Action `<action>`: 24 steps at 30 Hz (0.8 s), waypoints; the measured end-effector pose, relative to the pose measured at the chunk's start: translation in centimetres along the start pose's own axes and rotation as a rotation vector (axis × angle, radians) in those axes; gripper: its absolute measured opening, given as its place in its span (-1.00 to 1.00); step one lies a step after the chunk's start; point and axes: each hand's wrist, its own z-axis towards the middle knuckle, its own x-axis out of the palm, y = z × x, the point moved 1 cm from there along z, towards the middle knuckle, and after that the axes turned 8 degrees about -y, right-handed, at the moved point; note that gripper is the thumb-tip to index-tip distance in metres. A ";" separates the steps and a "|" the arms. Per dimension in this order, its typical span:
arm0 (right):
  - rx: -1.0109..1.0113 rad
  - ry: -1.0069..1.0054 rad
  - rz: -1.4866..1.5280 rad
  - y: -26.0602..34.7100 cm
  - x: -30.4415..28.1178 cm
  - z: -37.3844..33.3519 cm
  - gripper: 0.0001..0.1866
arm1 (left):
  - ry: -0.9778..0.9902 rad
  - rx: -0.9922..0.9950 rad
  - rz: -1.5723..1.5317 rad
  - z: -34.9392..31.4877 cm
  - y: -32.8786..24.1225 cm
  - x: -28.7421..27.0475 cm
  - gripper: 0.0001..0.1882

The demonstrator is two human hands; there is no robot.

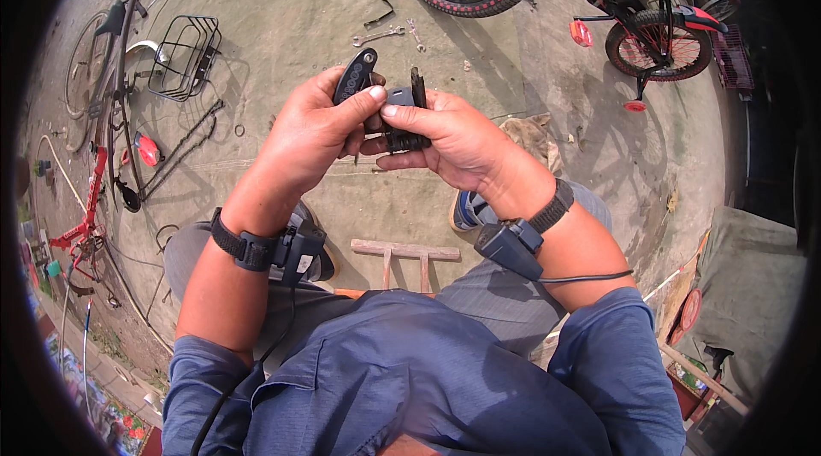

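Observation:
My left hand (312, 127) is closed round a black folding multi-tool (355, 77), an oblong handle with a round metal pivot at its upper end. Beside it, my right hand (457, 133) grips a blocky black part (402, 99) with a flat top and a thin upright piece on its right side. Both thumbs almost meet between the two things, which are held close together above the ground in front of my knees. The fingers hide the lower side of the multi-tool, and I cannot tell whether it touches the black part.
Wrenches (379, 36) lie on the ground cloth beyond my hands. A black wire basket (186, 58), a chain (184, 148) and a red pedal (147, 149) are at left. A bicycle wheel (469, 3) stands ahead, a small red-and-black bicycle (654, 37) at right. Between my feet stands a wooden piece (405, 250).

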 end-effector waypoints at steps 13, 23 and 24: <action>0.025 -0.028 0.029 0.1 -1.0 0.6 -0.63 | -0.044 0.028 0.013 0.1 0.2 -0.7 -0.74; -0.070 -0.092 0.190 0.6 -2.6 0.8 -0.63 | -0.140 -0.055 0.562 3.6 7.1 -3.9 -0.70; -0.078 -0.095 0.195 0.7 -2.9 0.7 -0.63 | -0.083 -0.058 0.672 4.0 8.8 -3.7 -0.68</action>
